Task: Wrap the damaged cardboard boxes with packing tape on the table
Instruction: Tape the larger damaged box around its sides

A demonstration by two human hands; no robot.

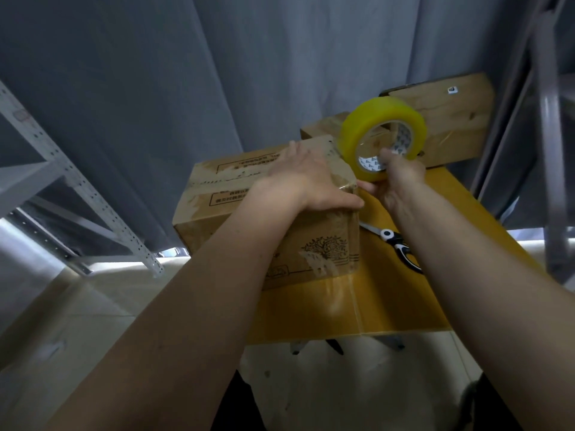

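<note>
1. So, far left, a grey perforated metal rack (46, 169) is seen against a grey curtain (155, 88); neither is involved in the job.

2. Next over, the cardboard box (249, 219) is parked on the yellow-brown table (389, 300), with its left part hanging past the table's left edge. Old, scruffy tape is visible across its top, plus a wrinkled patch on the near face.

3. The box's top right corner is pinned down by the left hand (306, 181): the fingers are laid flat and close together across the top, and the thumb is pressed along the right edge, where a clear strip looks to be stuck down.

4. Just right of that corner, the yellow tape roll (384, 140) is held up off the table by the right hand (395, 185). Fingers are hooked through the core and curled round the roll; exactly how each finger lies can't be told.

5. Scissors (396, 245) are left lying on the table near the box's right side, and two more boxes (435, 126) are stacked at the back.

6. Possible trouble, as a guess: the strip could be peeled off if the thumb pressure is eased while the roll is pulled, the tape could get creased or stuck to itself if it's drawn at an angle, and the overhanging box could be tipped off the table by a hard tug.
</note>
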